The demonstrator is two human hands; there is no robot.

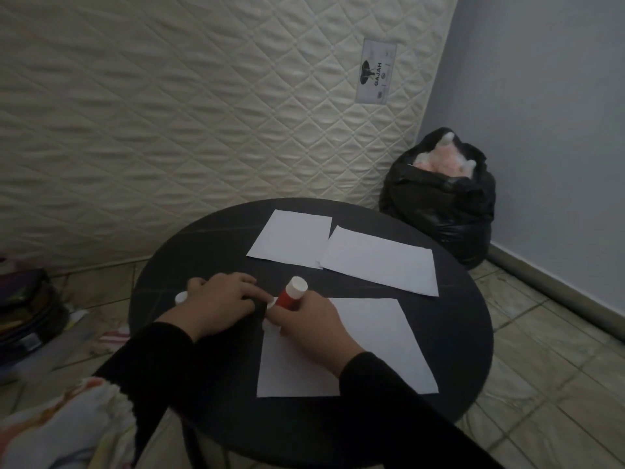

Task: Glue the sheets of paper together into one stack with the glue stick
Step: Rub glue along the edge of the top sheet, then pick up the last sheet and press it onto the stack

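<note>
Gripping glue stick, right hand over near sheet; left hand flat, open.

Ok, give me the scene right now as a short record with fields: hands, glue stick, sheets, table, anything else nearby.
right hand: grips the glue stick, resting on the near sheet's top left corner
glue stick: red body, white end up, tilted, lower end hidden by the fingers
left hand: on the table beside the near sheet, fingers curled
white cap: on the table by the left hand
near sheet: flat, separate
far sheets: two, overlapping slightly at one edge
table: round, black
black bag: on the floor behind the table
</note>
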